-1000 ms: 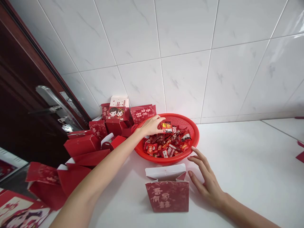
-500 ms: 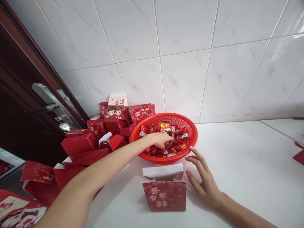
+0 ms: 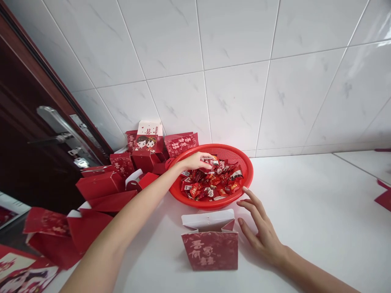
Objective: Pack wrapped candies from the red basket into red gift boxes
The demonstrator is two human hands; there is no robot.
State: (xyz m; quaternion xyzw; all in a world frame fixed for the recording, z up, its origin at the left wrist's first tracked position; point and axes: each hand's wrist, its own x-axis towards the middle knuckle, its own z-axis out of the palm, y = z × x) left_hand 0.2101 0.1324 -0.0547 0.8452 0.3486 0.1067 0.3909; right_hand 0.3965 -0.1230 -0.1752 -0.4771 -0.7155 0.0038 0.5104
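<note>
My left hand (image 3: 198, 161) reaches over the left rim of a red plastic basket (image 3: 249, 179), its fingers curled round wrapped candy (image 3: 208, 167). Beneath it lies a heap of small candies (image 3: 210, 191) in red wrappers, some with white or black patches. My right hand (image 3: 259, 228) is open, fingers spread, its fingertips at the basket's front right rim. Between that hand and my left forearm, a dark red paper gift box (image 3: 210, 251) with pale lettering stands upright, its white-lined top flap raised. What lies inside the box is hidden.
Several red gift boxes (image 3: 99, 188) crowd the left side, some with flaps up. One box with two cartoon figures (image 3: 146, 142) leans near the tiled wall (image 3: 238, 101). A dark door with a metal handle (image 3: 65, 132) is at left. A red piece (image 3: 383, 199) lies at far right.
My left hand has moved up and left within the basket, from the middle of the heap to its back left, uncovering more candy. My right hand and the box have stayed put.
</note>
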